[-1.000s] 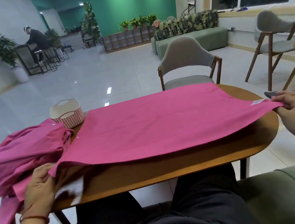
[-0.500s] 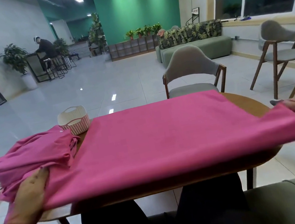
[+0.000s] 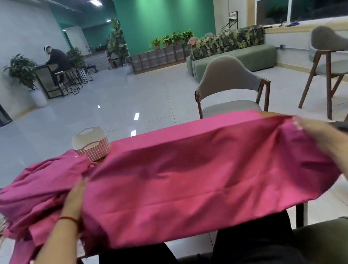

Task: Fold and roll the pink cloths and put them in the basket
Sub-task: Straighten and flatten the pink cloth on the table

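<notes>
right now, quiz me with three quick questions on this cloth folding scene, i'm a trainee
1. True or false: the basket sits nearer the person than the pile of pink cloths.
2. Which thing do the left hand and right hand both hold? A basket, B spread pink cloth, C chair.
3. Fill in: the pile lies on the person's ____ side.
Key: 1 false; 2 B; 3 left.
</notes>
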Demonstrator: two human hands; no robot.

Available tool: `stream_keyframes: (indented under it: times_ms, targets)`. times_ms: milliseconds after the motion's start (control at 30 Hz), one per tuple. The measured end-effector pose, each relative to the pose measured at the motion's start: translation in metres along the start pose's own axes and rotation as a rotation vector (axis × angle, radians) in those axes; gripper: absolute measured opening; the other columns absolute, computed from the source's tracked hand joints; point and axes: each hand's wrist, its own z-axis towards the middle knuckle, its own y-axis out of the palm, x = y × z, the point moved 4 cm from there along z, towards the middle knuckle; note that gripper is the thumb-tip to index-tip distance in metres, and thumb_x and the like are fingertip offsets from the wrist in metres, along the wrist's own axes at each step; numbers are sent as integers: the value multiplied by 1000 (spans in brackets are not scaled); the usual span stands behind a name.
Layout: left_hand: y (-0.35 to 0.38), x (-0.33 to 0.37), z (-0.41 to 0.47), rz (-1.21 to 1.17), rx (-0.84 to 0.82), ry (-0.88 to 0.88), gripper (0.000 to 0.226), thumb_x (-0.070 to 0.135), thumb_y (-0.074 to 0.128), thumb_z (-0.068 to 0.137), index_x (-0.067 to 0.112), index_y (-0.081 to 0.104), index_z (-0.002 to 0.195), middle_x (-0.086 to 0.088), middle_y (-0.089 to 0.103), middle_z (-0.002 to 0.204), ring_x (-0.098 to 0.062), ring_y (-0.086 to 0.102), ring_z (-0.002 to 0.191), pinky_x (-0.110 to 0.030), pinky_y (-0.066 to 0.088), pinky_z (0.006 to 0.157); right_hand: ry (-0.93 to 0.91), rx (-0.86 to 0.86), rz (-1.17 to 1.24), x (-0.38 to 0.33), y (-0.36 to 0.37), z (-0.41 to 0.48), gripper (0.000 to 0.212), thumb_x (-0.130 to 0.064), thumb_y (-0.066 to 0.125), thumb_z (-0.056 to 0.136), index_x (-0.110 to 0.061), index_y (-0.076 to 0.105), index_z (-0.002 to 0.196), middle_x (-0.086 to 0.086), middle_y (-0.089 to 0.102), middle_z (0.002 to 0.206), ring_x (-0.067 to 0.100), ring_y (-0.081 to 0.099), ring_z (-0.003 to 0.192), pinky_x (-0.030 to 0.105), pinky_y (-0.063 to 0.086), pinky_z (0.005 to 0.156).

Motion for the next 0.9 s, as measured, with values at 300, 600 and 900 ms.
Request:
stream_keyframes:
  times_ms: [300,600,900]
  targets:
    - [28,-9,-20,24,8,-167,46,26,44,112,-1,50,149,-23,47,156,-35,44,145,-34,30,118,-178,67,-382,45,20,-1,40,-32,38,112,-14,73,118,18,68,116,36,60,109,46,43,94]
    - [9,-24,-77,42,-6,-150,53,32,42,112,2,43,156,-13,38,164,-26,33,153,-29,17,124,-190,71,-394,56,-14,-49,43,-28,37,114,-10,67,88,18,68,88,34,60,83,48,43,80]
    - [-29,-25,-102,20,73,-126,48,25,45,111,-1,50,150,-16,48,157,-29,40,149,-32,21,123,-182,42,-80,55,-58,-79,38,-46,55,106,-13,72,95,25,70,103,37,65,98,53,50,89]
